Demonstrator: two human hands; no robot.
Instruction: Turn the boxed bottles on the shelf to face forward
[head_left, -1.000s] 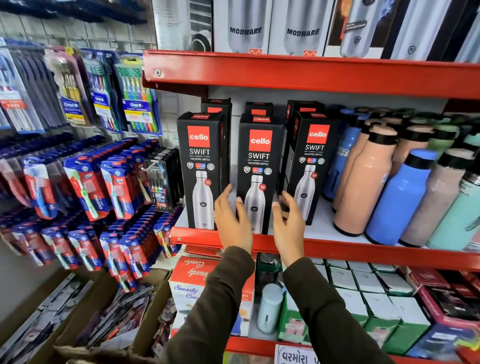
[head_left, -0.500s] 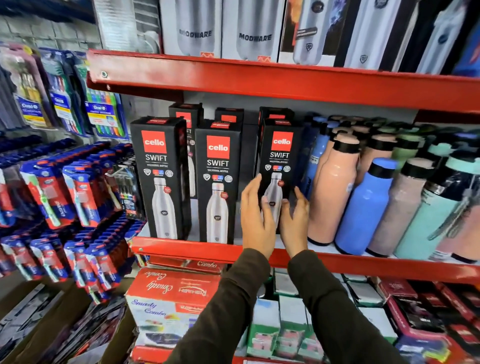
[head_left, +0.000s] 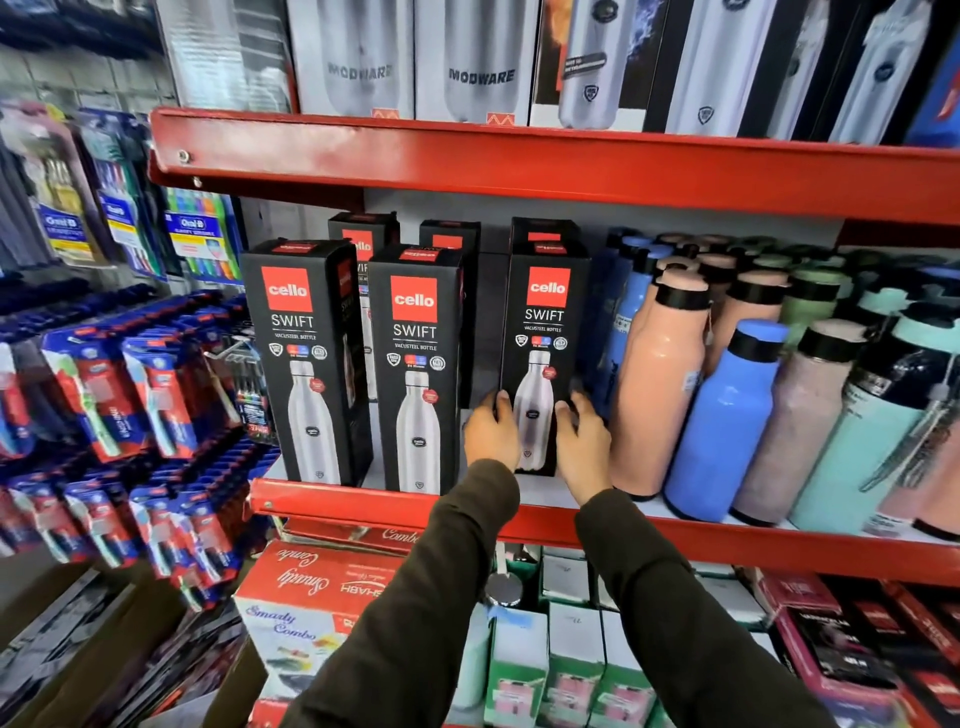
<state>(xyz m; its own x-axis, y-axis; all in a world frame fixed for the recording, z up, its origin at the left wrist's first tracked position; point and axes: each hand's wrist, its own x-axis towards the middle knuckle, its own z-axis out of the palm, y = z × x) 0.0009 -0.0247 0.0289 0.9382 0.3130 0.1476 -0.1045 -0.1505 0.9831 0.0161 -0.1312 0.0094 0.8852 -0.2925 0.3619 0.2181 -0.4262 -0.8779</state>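
Three black Cello Swift bottle boxes stand in a front row on the red shelf (head_left: 363, 501). The left box (head_left: 298, 358) and the middle box (head_left: 415, 364) show their printed fronts. The right box (head_left: 543, 332) also shows its front and sits a little further back. My left hand (head_left: 491, 434) presses its lower left edge and my right hand (head_left: 582, 441) its lower right edge, so both hands hold this box. More black boxes (head_left: 447, 236) stand behind the front row, mostly hidden.
Loose bottles in peach (head_left: 657, 384), blue (head_left: 722, 421) and teal stand close on the right of the held box. A red shelf (head_left: 519, 161) with Modware boxes hangs overhead. Toothbrush packs (head_left: 156, 395) hang at the left. Cartons fill the shelf below.
Both hands went from the middle box to the right box and now hold its lower edges. That box has turned to show its front squarely. The camera view shifted right.
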